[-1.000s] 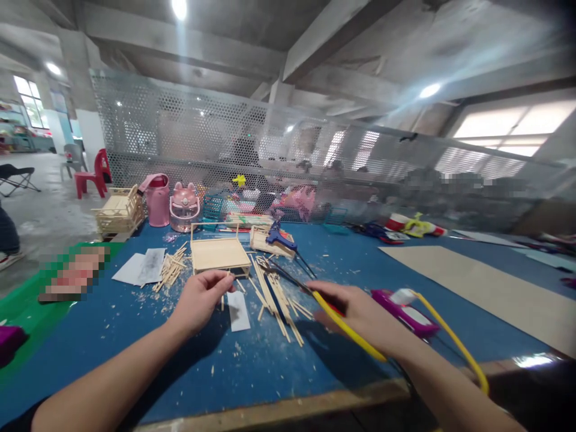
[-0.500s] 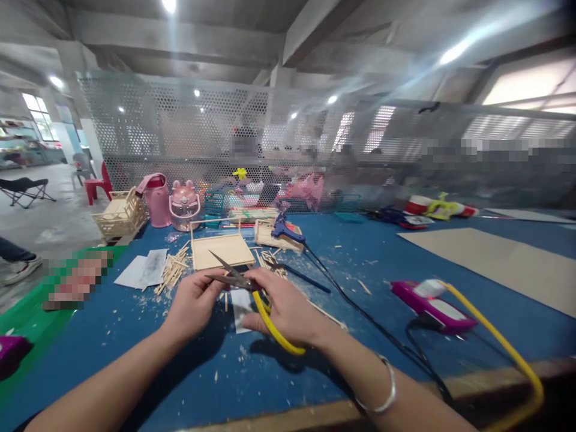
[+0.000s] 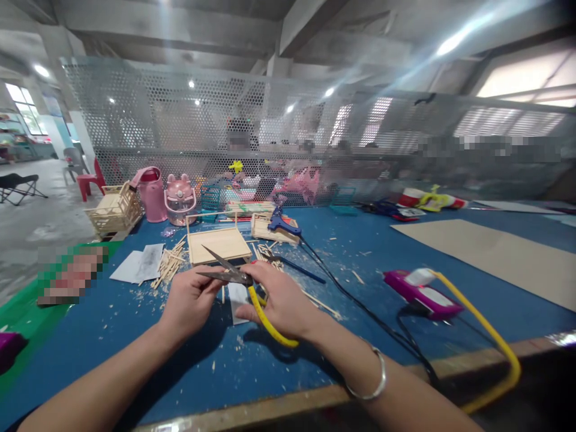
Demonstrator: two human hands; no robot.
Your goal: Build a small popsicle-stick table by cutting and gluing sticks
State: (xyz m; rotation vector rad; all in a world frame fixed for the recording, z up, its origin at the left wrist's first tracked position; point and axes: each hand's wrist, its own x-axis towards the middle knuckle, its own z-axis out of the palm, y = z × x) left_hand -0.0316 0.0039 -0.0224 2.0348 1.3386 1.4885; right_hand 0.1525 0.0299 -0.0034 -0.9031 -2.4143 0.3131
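My right hand grips a pair of scissors with yellow handles, its blades spread apart and pointing left. Close to the blades, my left hand is closed in a pinch; whatever sits between its fingertips is hidden behind the lower blade. Just beyond the hands stands a wooden tray-like frame made of thin sticks. Loose wooden sticks lie in a heap to its left, with more to its right. A small piece of white paper lies on the table under the hands.
A blue glue gun rests on a small wooden piece, its black cord running right. Dark-handled pliers lie nearby. At right are a purple power strip with a yellow cable and a cardboard sheet. Pink bottles stand at the back left.
The whole view has shifted slightly, so things sit a little further left and higher. Both hands and the spread scissors keep nearly the same pose.
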